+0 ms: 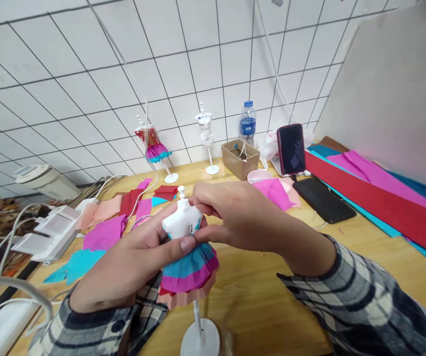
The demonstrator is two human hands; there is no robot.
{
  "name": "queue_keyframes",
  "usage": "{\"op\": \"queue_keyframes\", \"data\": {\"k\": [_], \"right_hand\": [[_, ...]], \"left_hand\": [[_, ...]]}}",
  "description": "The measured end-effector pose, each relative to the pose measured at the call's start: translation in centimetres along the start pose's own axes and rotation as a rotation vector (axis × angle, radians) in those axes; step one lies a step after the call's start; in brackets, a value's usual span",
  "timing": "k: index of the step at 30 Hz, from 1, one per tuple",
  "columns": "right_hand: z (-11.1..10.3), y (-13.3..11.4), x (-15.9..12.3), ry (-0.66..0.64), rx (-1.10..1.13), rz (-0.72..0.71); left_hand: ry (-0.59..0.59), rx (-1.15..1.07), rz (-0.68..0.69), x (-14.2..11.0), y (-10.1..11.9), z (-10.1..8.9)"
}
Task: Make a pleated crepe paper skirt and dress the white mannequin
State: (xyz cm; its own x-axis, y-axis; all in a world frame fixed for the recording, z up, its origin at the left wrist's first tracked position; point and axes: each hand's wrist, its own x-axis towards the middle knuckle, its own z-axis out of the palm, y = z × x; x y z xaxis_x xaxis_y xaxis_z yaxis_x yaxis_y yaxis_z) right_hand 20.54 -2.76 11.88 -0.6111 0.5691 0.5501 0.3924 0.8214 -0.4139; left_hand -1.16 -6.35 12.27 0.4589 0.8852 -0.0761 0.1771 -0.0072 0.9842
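A small white mannequin [182, 217] on a white stand [200, 338] wears a layered crepe-paper skirt [191, 271] in blue, magenta and salmon. My left hand [131, 262] grips the mannequin at the waist, thumb pressed on the front of the torso. My right hand [240, 215] reaches across from the right, fingers pinched at the mannequin's shoulder and back. What those fingertips pinch is hidden behind the torso.
On the wooden table [257, 287] lie paper scraps [104, 232], two other mannequins [155, 148] [206, 131], a cardboard box [240, 158], a water bottle [248, 122], two phones [290, 148] [324, 199] and large paper sheets [383, 198]. Power adapters and cables [50, 227] crowd the left.
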Motion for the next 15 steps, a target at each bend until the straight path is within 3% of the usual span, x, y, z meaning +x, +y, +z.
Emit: {"op": "queue_keyframes", "data": {"k": [3,5,11,15], "right_hand": [[0.4,0.5,0.1,0.025,-0.024,-0.006],[0.3,0.7,0.2,0.059,0.022,-0.032],[-0.7,-0.6,-0.4,0.362,0.112,-0.057],[-0.1,-2.4,-1.0,0.355,-0.047,-0.261]], "left_hand": [[0.039,0.104,-0.054,-0.1,0.4,0.2],[0.139,0.095,-0.023,-0.1,0.7,0.4],[0.449,-0.064,0.267,0.0,1.6,1.2],[0.497,-0.082,0.360,-0.1,1.8,1.5]]}}
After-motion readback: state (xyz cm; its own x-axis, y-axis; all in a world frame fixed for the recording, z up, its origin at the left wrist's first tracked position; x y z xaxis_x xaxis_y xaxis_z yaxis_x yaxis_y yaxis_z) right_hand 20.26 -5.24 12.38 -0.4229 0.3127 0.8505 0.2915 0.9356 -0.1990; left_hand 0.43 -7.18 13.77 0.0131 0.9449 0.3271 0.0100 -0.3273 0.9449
